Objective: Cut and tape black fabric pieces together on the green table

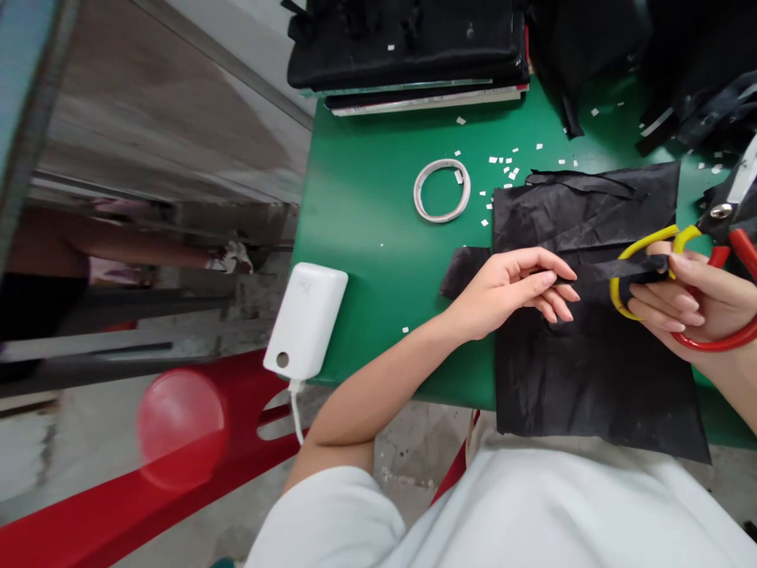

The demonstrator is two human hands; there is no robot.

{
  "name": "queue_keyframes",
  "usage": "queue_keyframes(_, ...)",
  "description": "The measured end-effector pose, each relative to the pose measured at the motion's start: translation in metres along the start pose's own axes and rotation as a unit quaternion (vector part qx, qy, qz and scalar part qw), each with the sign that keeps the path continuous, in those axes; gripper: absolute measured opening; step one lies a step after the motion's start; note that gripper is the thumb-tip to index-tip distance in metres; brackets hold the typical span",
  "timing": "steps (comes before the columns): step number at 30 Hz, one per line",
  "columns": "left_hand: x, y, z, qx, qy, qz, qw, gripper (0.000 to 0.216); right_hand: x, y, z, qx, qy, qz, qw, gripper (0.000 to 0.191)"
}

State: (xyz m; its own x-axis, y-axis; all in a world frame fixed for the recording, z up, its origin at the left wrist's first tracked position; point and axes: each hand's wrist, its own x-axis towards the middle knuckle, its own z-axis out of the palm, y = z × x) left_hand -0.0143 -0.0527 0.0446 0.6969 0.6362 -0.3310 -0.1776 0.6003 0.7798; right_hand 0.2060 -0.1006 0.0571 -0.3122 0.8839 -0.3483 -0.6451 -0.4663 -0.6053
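My left hand [514,288] is closed, thumb against fingers, on one end of a narrow black fabric strip [609,270]. The strip's other end is pinched between the thumb and fingers of my right hand [703,296]. Hooked over that same hand are scissors [721,211] with yellow and red handles, their blades pointing away at the right edge of the view. Beneath both hands lies a black fabric sheet [597,379], overhanging the table's near edge. Loose black strips [583,184] rest across its far end, and a small black piece [464,268] sits by my left wrist.
On the green table [367,189] are a roll of white tape [419,189], scattered white bits [512,173] and a white power bank [307,319] with a cable. Black bundles [408,43] are stacked at the back. A red chair [236,410] stands left; another person's leg [147,241] shows beyond.
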Motion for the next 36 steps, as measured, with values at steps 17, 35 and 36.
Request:
queue_keyframes(17, 0.001, 0.0, 0.0, -0.039, -0.015, -0.022, 0.999, 0.04, 0.002, 0.006, -0.002, -0.019, -0.134, 0.029, 0.99, 0.019)
queue_keyframes(35, 0.002, -0.011, 0.009, -0.041, -0.037, -0.048, 0.997, 0.039, 0.004, 0.022, -0.002, -0.046, -0.152, 0.033, 0.987, 0.013)
queue_keyframes(36, 0.001, -0.011, 0.009, -0.028, -0.038, -0.045, 0.998, 0.038, 0.004, 0.022, -0.001, -0.049, -0.151, 0.037, 0.987, 0.012)
